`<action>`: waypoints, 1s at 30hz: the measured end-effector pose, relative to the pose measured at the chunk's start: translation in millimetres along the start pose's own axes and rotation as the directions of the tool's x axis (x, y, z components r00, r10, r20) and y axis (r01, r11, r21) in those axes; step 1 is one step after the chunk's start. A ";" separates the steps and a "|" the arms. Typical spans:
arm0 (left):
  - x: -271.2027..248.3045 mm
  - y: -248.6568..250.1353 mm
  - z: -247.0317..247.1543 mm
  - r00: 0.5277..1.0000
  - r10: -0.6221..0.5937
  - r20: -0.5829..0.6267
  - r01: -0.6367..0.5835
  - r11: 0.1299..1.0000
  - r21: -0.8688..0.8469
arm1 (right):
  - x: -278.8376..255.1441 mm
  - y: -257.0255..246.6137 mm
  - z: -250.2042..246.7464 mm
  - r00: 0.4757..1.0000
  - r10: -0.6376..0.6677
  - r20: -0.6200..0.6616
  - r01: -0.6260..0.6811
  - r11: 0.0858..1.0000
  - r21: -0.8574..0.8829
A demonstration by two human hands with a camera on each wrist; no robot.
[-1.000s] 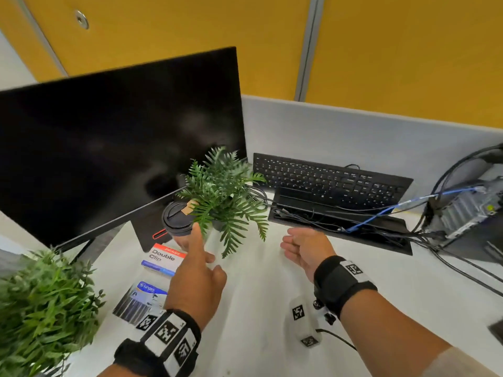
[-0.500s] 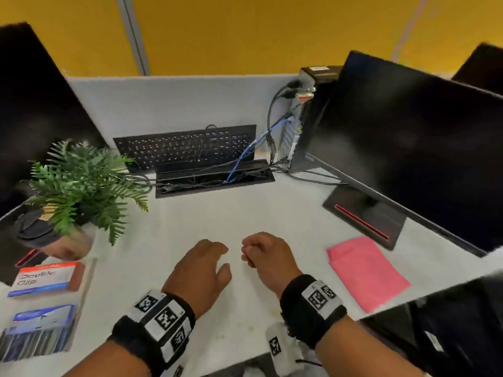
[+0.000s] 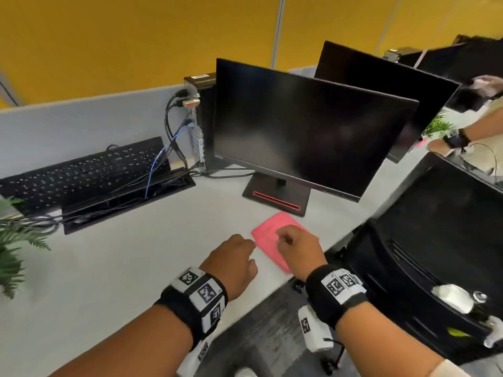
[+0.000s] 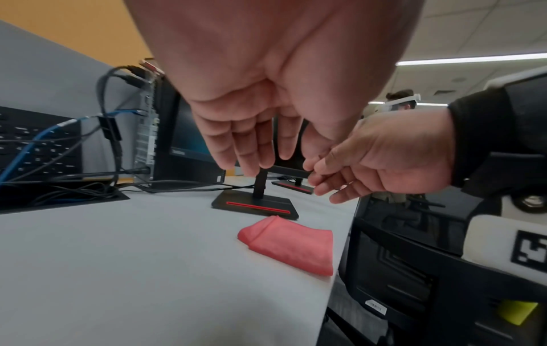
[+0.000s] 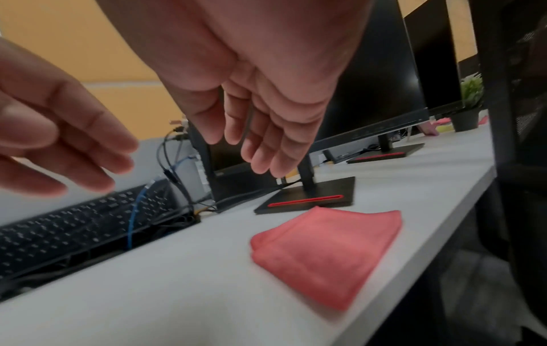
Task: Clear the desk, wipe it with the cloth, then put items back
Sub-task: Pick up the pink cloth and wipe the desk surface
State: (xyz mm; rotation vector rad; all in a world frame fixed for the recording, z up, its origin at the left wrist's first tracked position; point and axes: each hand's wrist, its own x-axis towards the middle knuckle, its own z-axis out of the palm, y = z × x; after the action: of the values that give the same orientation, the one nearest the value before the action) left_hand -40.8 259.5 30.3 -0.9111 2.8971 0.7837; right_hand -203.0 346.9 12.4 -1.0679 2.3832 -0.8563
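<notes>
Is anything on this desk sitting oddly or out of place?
The keyboard stands tilted on edge against the grey partition instead of lying flat, cables draped across it. The folded pink cloth lies at the desk's front edge. Nothing looks spilled or broken.

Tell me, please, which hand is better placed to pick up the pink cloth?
Right. The right hand hovers directly above the cloth, open and empty; the left hand is beside it, over bare desk.
</notes>
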 end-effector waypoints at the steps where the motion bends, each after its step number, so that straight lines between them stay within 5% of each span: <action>1: 9.0 2.1 4.7 1.000 -0.002 0.029 0.002 1.000 0.012 | 8.4 9.3 -2.5 1.000 0.012 0.015 -0.011 0.999 -0.032; 10: 69.3 -7.7 30.1 0.985 -0.089 0.146 0.082 0.995 0.054 | 85.0 78.0 21.5 0.950 0.073 0.303 0.029 0.948 -0.318; 16: 90.2 -38.6 32.5 0.977 -0.156 0.149 0.157 0.988 0.006 | 95.0 92.4 62.3 0.919 0.130 0.373 0.132 0.788 -0.601; 25: 90.1 -83.8 12.9 0.917 -0.307 0.253 0.307 0.951 0.041 | 114.6 89.6 68.6 0.923 0.102 0.372 0.189 0.721 -0.667; 30: 84.1 -122.2 -2.5 0.828 -0.445 0.340 0.394 0.895 0.209 | 142.5 55.3 88.6 0.896 -0.015 0.444 0.275 0.803 -0.529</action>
State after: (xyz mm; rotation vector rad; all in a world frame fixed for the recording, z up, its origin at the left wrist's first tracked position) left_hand -44.6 127.0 -36.4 -1.1724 2.2622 0.6351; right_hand -272.4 233.6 -104.1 -1.5022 2.2308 0.1169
